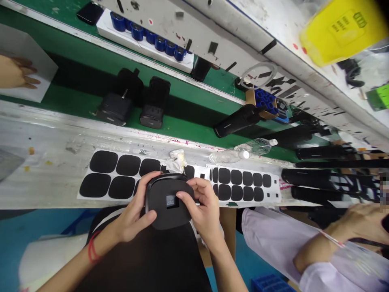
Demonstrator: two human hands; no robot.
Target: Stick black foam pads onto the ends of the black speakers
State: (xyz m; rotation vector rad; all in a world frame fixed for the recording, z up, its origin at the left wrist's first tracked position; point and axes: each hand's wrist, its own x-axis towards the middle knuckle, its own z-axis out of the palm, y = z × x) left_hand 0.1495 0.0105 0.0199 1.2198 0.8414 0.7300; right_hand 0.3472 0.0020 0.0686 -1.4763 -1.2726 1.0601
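Observation:
My left hand grips the left side of a black rounded housing with a small label window, thumb on its face. My right hand holds its right side, the index finger pressed beside the window. Both hands keep the housing just in front of the workbench edge, above my lap. Behind it lies a white sheet of large black rounded pads. A second sheet with smaller black pads lies to the right.
Two black device bodies and a black cylinder rest on the green belt. Clear plastic bottles lie on the bench. A co-worker's arm is at right, another person's hand at far left. Blue-capped parts sit behind.

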